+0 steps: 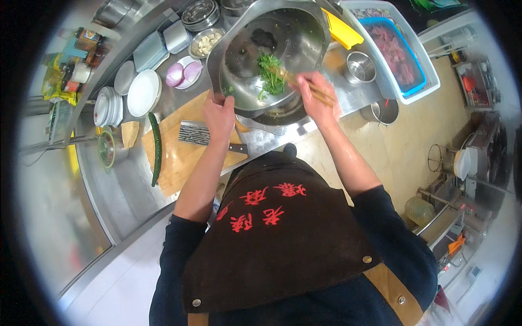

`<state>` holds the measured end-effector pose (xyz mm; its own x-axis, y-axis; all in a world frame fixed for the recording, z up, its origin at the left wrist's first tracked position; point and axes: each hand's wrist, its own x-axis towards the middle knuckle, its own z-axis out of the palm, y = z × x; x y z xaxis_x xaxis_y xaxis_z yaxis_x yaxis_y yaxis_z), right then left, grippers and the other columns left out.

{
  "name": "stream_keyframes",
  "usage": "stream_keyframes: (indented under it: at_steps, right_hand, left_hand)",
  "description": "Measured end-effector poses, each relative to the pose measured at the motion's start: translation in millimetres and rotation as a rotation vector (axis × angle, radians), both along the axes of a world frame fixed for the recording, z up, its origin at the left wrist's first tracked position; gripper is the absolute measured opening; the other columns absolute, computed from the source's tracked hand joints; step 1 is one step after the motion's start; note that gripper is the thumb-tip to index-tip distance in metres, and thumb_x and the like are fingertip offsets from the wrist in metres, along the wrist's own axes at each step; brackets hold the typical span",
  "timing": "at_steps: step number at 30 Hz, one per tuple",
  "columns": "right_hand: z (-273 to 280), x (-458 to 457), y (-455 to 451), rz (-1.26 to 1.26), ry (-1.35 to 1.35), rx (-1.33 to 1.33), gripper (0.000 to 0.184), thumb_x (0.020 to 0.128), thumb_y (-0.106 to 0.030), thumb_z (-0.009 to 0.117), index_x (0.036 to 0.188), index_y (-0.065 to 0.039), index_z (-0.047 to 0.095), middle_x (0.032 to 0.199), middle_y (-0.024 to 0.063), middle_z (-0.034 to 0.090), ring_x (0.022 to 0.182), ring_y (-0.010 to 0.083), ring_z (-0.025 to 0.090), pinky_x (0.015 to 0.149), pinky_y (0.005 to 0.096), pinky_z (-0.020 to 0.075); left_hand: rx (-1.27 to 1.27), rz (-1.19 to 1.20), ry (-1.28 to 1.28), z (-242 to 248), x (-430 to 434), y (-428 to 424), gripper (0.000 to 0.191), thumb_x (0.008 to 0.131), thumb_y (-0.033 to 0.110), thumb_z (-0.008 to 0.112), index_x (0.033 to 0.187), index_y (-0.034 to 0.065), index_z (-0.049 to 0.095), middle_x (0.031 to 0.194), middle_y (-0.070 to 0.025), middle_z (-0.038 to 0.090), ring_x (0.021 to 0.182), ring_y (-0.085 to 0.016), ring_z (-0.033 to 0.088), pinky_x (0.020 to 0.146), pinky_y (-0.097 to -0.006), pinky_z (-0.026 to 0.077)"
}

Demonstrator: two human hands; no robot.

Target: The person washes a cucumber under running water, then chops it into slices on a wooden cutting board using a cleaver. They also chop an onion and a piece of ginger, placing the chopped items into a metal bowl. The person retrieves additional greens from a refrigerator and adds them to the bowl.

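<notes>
A large metal basin (240,91) is tilted in front of me, and my left hand (220,118) grips its near-left rim. Inside it lies a small heap of chopped green herbs (271,75), with a few loose leaves and wet dark patches on the metal. My right hand (314,98) holds wooden chopsticks (322,96), whose tips reach into the herbs. Below my left wrist, a cleaver (195,133) with a patterned blade rests on a wooden cutting board (175,163). A whole cucumber (155,150) lies along the board's left side.
Left of the basin are a plate with cut red onion (175,74), a bowl of pale chunks (209,42) and stacked white plates (107,106). To the right stand a metal cup (360,67), a yellow plastic piece (340,28) and a white tub (430,77) holding a blue-rimmed container of raw meat (391,53).
</notes>
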<state>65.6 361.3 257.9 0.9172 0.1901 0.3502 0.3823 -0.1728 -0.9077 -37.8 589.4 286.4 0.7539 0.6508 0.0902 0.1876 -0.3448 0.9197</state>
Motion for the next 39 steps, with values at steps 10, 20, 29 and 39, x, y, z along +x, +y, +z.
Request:
stream_keyframes:
  at_steps: [10,20,29,39]
  right_hand:
    - [3.5,2.1,2.5,-0.123,-0.122,-0.17,0.015,0.103,-0.012,0.058,0.102,0.001,0.062,0.086,0.011,0.075,0.084,0.0186,0.075,0.071,0.0281,0.0583]
    - [-2.6,8.5,4.7,0.048,0.085,0.007,0.02,0.106,-0.016,0.056,0.106,0.003,0.062,0.094,0.014,0.074,0.088,0.0189,0.075,0.075,0.0271,0.0594]
    - [-20.0,4.1,1.6,0.158,0.053,0.089,0.02,0.106,-0.013,0.054,0.106,0.005,0.06,0.1,0.0156,0.072,0.091,0.0205,0.075,0.08,0.0297,0.0607]
    - [-9.9,9.0,-9.7,0.035,0.173,-0.083,0.027,0.107,-0.024,0.053,0.104,0.001,0.062,0.097,0.0129,0.076,0.086,0.018,0.075,0.08,0.0296,0.0575]
  left_hand:
    - [0.003,-0.018,-0.043,1.5,0.9,-3.8,0.019,0.083,0.007,0.065,0.099,-0.0022,0.066,0.072,-0.0095,0.067,0.062,-0.018,0.062,0.062,-0.0334,0.049]
    - [0.043,-0.03,-0.032,-0.4,0.2,-3.4,0.016,0.084,0.005,0.064,0.097,-0.0042,0.066,0.072,-0.0066,0.066,0.063,-0.013,0.059,0.061,-0.0319,0.047]
    - [-0.101,-0.056,-0.114,4.1,3.5,-6.0,0.023,0.084,0.004,0.064,0.106,-0.0033,0.065,0.08,-0.0044,0.068,0.069,-0.012,0.059,0.064,-0.0304,0.046]
    - [-0.046,-0.019,-0.058,1.0,2.1,-2.7,0.015,0.084,0.005,0.066,0.095,-0.0049,0.067,0.081,-0.0124,0.072,0.072,-0.019,0.067,0.067,-0.0349,0.05]
